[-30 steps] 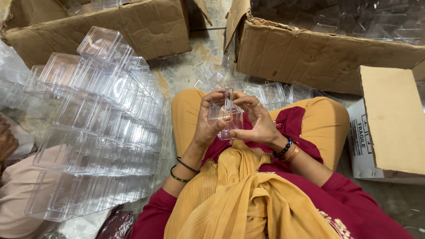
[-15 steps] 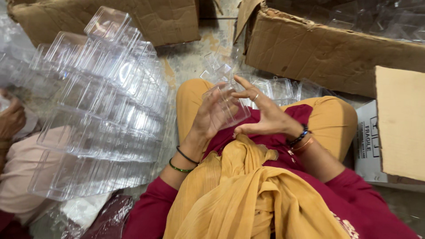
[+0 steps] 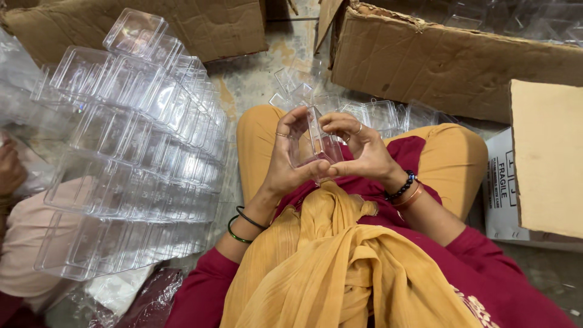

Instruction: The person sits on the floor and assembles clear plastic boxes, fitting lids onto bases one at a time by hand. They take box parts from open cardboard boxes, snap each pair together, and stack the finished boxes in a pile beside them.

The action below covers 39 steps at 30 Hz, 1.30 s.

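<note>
I hold a small clear plastic box (image 3: 317, 146) with a hinged lid above my lap, both hands on it. My left hand (image 3: 285, 161) cups its left side, thumb under the bottom edge. My right hand (image 3: 358, 152) grips the right side, fingers curled over the raised lid. To my left lie long nested rows of clear plastic boxes (image 3: 139, 152) like it, stacked in several layers. More loose clear boxes (image 3: 370, 112) sit on the floor just beyond my knees.
A large cardboard carton (image 3: 449, 58) with clear boxes inside stands at the far right, another carton (image 3: 200, 27) at the far left. A cardboard flap (image 3: 546, 158) and a white printed box (image 3: 501, 188) lie at my right. Another person's hand (image 3: 11, 170) shows at the left edge.
Half a second ago my right hand was spread open over the box. Now both hands are closed around it again, with the lid raised.
</note>
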Tool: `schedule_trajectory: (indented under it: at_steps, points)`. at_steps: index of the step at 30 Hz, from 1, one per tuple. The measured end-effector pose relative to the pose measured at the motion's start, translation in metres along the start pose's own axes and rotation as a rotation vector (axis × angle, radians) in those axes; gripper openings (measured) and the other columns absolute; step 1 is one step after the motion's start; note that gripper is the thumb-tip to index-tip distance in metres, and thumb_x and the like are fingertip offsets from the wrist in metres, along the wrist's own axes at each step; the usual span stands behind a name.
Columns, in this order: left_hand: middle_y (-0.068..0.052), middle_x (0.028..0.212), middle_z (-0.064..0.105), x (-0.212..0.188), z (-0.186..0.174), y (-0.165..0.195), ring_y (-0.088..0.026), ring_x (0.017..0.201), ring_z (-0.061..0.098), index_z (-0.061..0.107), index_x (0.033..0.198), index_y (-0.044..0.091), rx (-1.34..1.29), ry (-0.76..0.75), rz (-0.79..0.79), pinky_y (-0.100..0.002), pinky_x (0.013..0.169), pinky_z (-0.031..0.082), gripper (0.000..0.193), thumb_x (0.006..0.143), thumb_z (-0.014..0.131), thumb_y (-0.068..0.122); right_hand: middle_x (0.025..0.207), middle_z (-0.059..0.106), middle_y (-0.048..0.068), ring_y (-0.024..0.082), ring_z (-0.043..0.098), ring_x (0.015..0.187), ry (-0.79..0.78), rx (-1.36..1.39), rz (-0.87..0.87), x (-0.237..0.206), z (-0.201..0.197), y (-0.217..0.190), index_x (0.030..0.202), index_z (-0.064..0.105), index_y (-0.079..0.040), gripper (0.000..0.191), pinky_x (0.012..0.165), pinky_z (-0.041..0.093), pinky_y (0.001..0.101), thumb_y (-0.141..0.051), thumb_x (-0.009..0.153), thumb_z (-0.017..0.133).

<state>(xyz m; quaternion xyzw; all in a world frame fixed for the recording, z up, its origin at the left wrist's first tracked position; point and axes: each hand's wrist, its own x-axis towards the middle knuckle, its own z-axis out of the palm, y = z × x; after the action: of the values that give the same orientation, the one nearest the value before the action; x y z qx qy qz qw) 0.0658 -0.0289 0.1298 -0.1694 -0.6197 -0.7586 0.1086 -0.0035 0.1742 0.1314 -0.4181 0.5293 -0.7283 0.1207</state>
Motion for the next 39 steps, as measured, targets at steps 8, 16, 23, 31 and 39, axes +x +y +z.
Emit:
schedule_trajectory:
  at_steps: [8, 16, 23, 31, 39]
  points:
    - [-0.009, 0.136, 0.049, 0.016, -0.004, -0.013, -0.021, 0.130, 0.049, 0.036, 0.146, 0.005, -0.389, 0.240, -0.063, -0.038, 0.116, 0.040, 0.078, 0.088, 0.085, 0.024, 0.149, 0.054, 0.008, 0.020, 0.049, 0.142, 0.135, 0.038, 0.217, 0.003, 0.018, 0.009, 0.147, 0.055, -0.005, 0.062, 0.123, 0.038, 0.0362, -0.020, 0.092, 0.079]
    - [-0.006, 0.118, 0.057, 0.023, -0.005, -0.028, -0.017, 0.111, 0.056, 0.043, 0.134, 0.009, -0.597, 0.511, -0.173, -0.036, 0.099, 0.049, 0.059, 0.090, 0.079, 0.024, 0.140, 0.061, 0.009, 0.016, 0.057, 0.129, 0.250, 0.224, 0.337, -0.002, 0.026, 0.015, 0.143, 0.058, 0.002, 0.054, 0.110, 0.049, 0.0331, -0.014, 0.095, 0.077]
    - [-0.004, 0.109, 0.060, 0.014, 0.000, -0.037, -0.021, 0.098, 0.059, 0.055, 0.119, 0.015, -0.774, 0.499, -0.357, -0.040, 0.078, 0.052, 0.040, 0.097, 0.070, 0.045, 0.150, 0.051, 0.026, 0.034, 0.050, 0.140, 0.099, -0.839, -0.130, -0.004, 0.035, 0.014, 0.142, 0.053, 0.004, 0.080, 0.112, 0.045, 0.0422, -0.028, 0.077, 0.089]
    - [-0.010, 0.118, 0.058, -0.014, -0.026, -0.020, -0.020, 0.108, 0.055, 0.053, 0.124, -0.001, 0.387, 0.384, 0.091, -0.039, 0.089, 0.045, 0.044, 0.104, 0.067, 0.035, 0.124, 0.074, 0.013, 0.018, 0.072, 0.109, -0.009, -0.535, 0.314, -0.012, 0.026, 0.006, 0.138, 0.058, 0.002, 0.065, 0.097, 0.057, 0.0336, -0.015, 0.081, 0.084]
    - [-0.001, 0.094, 0.068, -0.039, -0.030, -0.014, -0.007, 0.085, 0.063, 0.067, 0.106, 0.004, 0.405, 0.409, -0.230, -0.023, 0.076, 0.053, 0.033, 0.101, 0.070, 0.036, 0.129, 0.068, 0.014, 0.022, 0.068, 0.116, -0.113, -0.330, 0.333, -0.015, 0.036, 0.017, 0.137, 0.055, 0.002, 0.061, 0.100, 0.055, 0.0352, -0.010, 0.083, 0.080]
